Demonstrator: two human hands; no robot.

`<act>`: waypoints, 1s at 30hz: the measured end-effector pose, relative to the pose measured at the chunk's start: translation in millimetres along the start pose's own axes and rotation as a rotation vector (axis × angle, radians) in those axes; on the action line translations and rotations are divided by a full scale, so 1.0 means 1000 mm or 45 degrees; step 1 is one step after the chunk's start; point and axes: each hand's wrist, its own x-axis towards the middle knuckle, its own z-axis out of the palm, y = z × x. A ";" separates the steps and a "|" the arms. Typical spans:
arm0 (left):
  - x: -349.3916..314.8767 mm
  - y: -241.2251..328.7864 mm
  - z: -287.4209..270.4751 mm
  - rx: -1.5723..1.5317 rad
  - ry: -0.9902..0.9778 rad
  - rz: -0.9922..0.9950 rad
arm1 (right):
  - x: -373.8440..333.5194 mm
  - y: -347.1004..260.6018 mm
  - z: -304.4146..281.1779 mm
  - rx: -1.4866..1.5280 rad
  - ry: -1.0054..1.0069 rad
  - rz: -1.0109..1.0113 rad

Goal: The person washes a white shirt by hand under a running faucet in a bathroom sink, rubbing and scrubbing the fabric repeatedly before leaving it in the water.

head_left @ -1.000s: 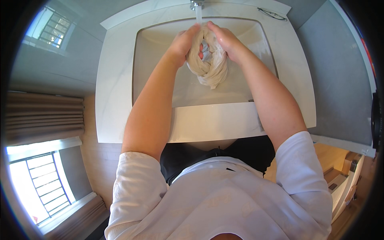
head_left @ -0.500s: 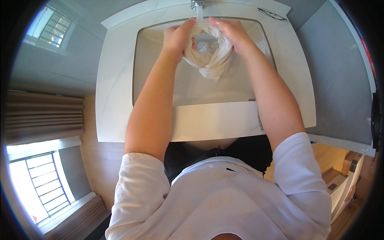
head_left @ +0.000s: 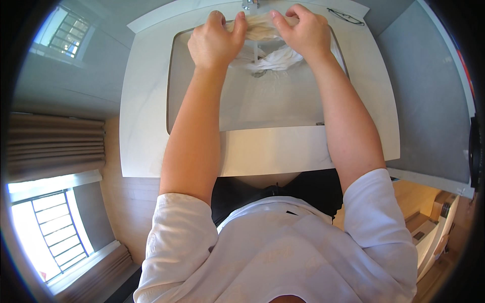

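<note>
A wet white cloth (head_left: 280, 59) is stretched between my two hands at the back of the sink basin (head_left: 202, 108), its lower part sagging in a loop. My left hand (head_left: 216, 44) is closed on its left end, with the thumb along the top edge. At the other end, my right hand (head_left: 304, 34) grips it, fingers bent over the far side. Above the cloth is a chrome faucet (head_left: 249, 4), and a thin stream of water shows inside the loop. Just below the cloth, part of the dark drain (head_left: 259, 73) is visible.
Folded eyeglasses (head_left: 345, 16) lie on the white countertop (head_left: 144, 111), at its back right. A grey panel (head_left: 429, 96) stands to the right of the counter. The counter's front edge is close to my body.
My hands have moved slightly farther apart and upward, with the cloth pulled wider. Its hanging loop is now higher and flatter, uncovering the drain and the basin below.
</note>
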 end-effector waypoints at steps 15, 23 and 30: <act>-0.008 -0.029 0.010 -0.226 -0.759 -0.398 | -0.019 0.013 0.026 0.410 -0.643 0.399; -0.018 -0.039 0.024 -0.494 -0.913 -0.033 | -0.022 0.025 0.041 0.678 -0.580 0.430; -0.019 -0.024 0.028 -0.162 -1.042 0.173 | -0.020 0.028 0.040 0.821 -0.584 0.500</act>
